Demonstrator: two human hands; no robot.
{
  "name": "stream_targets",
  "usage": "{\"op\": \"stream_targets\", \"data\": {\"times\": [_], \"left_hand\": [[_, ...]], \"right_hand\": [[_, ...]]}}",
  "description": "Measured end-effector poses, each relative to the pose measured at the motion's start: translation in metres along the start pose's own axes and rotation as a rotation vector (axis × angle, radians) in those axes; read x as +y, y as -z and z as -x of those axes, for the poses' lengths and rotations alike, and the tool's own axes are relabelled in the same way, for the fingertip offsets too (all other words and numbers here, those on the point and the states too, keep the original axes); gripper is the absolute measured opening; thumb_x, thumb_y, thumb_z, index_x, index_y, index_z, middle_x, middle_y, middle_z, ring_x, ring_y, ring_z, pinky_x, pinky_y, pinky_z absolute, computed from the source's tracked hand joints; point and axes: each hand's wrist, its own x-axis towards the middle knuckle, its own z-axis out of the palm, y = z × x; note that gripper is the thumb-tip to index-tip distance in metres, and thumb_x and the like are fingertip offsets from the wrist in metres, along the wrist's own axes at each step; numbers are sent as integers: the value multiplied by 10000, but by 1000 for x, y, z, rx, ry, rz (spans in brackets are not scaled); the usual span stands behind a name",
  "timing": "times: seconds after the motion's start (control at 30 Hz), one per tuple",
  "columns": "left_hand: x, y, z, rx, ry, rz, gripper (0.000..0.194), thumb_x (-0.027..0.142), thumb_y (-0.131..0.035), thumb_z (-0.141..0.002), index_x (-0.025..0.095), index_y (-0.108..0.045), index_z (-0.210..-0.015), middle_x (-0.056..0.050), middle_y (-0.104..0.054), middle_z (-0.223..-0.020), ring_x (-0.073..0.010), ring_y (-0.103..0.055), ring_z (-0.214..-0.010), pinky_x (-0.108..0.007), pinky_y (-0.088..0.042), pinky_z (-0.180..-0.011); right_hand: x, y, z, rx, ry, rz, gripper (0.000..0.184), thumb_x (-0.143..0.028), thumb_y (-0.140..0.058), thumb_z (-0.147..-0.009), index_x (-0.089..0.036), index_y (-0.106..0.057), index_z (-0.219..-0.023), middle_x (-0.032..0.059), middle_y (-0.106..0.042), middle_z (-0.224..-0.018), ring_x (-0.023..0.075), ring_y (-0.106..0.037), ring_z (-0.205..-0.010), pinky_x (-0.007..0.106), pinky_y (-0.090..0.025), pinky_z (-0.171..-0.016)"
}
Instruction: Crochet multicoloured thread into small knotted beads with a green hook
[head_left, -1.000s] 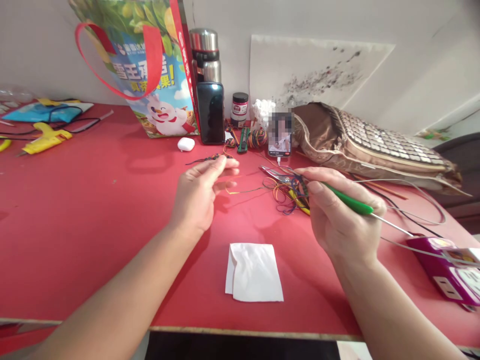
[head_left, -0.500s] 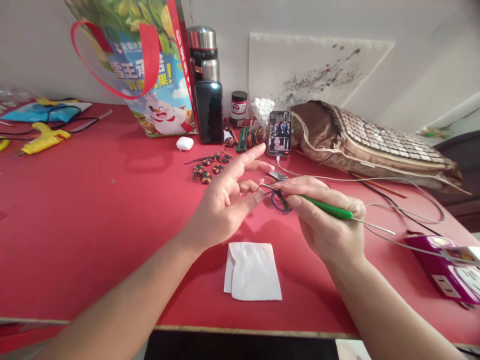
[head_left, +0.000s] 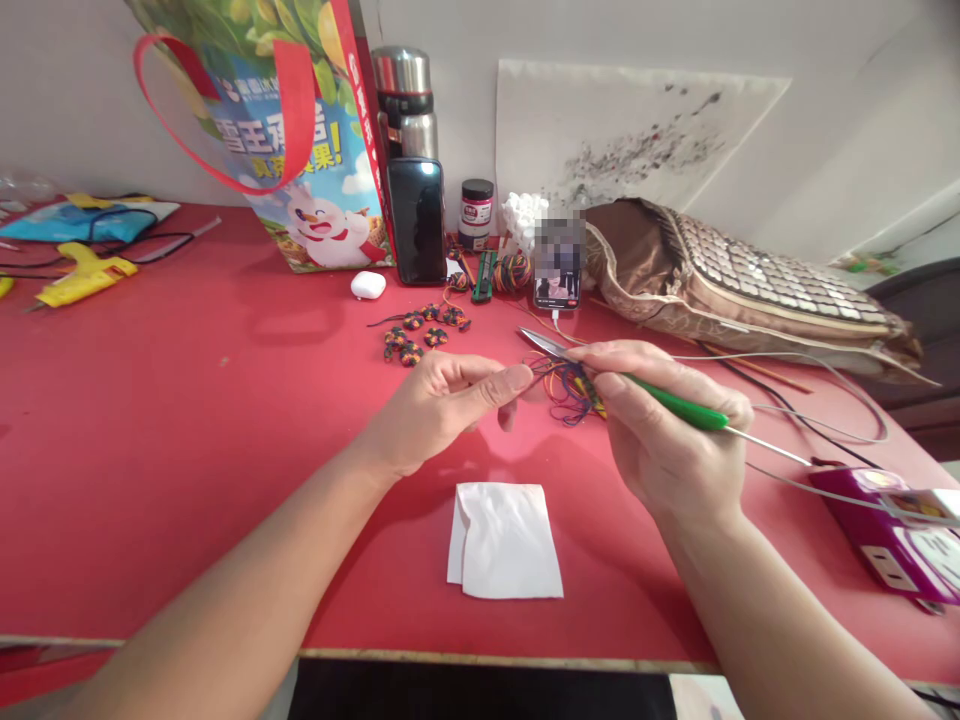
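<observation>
My left hand [head_left: 469, 400] pinches a thin dark thread between thumb and index finger. The thread runs toward my right hand [head_left: 660, 420], whose fingers are closed around a green-handled crochet hook [head_left: 679, 403]. A bare metal shaft sticks out behind the handle, while the hook's working tip is hard to make out. Beneath and beside the right fingertips lies a tangle of multicoloured yarn [head_left: 571, 395], with blue, yellow and orange strands. Just beyond the fingertips shows a pointed silver blade [head_left: 541, 343]; the rest of it is hidden by the hand.
A folded white tissue [head_left: 510, 540] lies near the front edge. Behind are small knotted yarn pieces [head_left: 411, 353], a white earbud case [head_left: 368, 286], two upright phones [head_left: 417, 225] and a yarn ball [head_left: 514, 272]. A brown bag [head_left: 720, 270] and purple power strip [head_left: 881, 535] are right; a yellow glue gun [head_left: 86, 275] left.
My left hand's spread fingers have curled in, and the hand has dropped slightly into a pinch on the thread. My right hand has shifted a little right with the crochet hook, revealing more blade and yarn.
</observation>
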Motion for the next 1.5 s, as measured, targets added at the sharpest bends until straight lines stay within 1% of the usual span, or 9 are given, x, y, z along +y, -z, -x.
{"op": "stream_targets", "data": {"times": [0.1, 0.23, 0.33, 0.43, 0.67, 0.93, 1.13, 1.3, 1.5], "left_hand": [[-1, 7, -1, -115, 83, 136, 556, 714, -742, -911, 199, -866, -742, -18, -528, -545, -100, -422, -513, -264, -243, -479], [5, 7, -1, -208, -1, 458, 362, 652, -813, -878, 298, -892, -884, 54, -333, -474, -93, -244, -453, -242, -225, -421], [9, 1, -1, -116, -45, 565, 217, 544, -786, -951, 412, -866, -1103, 69, -345, -512, -106, -177, -467, -232, -196, -408], [5, -5, -2, 74, -42, 433, 294, 557, -758, -969, 354, -853, -1159, 61, -450, -615, -96, -171, -504, -246, -182, -437], [-2, -9, 1, 136, -141, -168, 448, 569, -727, -989, 202, -797, -741, -4, -534, -723, -137, -504, -695, -315, -419, -678], [-1, -2, -1, 11, 69, 398, 646, 666, -885, -785, 176, -625, -454, -39, -572, -745, -98, -416, -621, -250, -368, -527], [-1, -14, -2, 104, 65, 776, 186, 414, -966, -785, 276, -849, -830, 2, -638, -809, -67, -298, -564, -181, -276, -437], [-9, -23, -4, 169, 145, 850, 185, 252, -948, -806, 281, -882, -976, -20, -761, -961, -30, -372, -558, -131, -340, -453], [-8, -19, -3, 226, 99, 687, 241, 84, -863, -807, 230, -889, -998, -4, -756, -834, -12, -211, -469, -156, -231, -387]], "right_hand": [[-2, 0, -4, 88, -26, -20, 226, -154, -848, -886, -348, -906, -986, 11, -867, -1017, 216, -806, -979, 342, -676, -840], [-3, -1, -6, 87, -62, -20, 198, -169, -857, -874, -344, -907, -950, 13, -871, -985, 219, -810, -927, 344, -680, -785], [-3, -2, -2, -10, -43, -4, 212, -177, -841, -906, -359, -904, -996, 15, -875, -1005, 229, -813, -937, 366, -681, -792], [-1, -1, 3, -97, 4, 14, 212, -201, -851, -919, -373, -900, -1033, 13, -877, -1023, 244, -818, -973, 425, -682, -906], [-1, -2, 3, -68, -15, -5, 154, -242, -867, -910, -353, -902, -1012, 26, -875, -1015, 245, -821, -965, 413, -695, -883], [-5, -4, -1, -31, -52, -38, 177, -212, -857, -899, -358, -903, -988, 17, -877, -994, 241, -813, -936, 394, -687, -796], [0, -4, 3, -72, -12, -4, 172, -224, -855, -920, -356, -899, -1021, 23, -877, -1019, 253, -823, -966, 442, -683, -898], [2, -3, 5, -161, 76, 33, 302, -131, -823, -937, -365, -886, -1118, 19, -875, -1065, 241, -824, -991, 414, -687, -887], [-2, -3, 4, -163, 117, 137, 323, -106, -819, -919, -354, -889, -1114, 33, -876, -1061, 264, -827, -976, 448, -708, -859]]}}
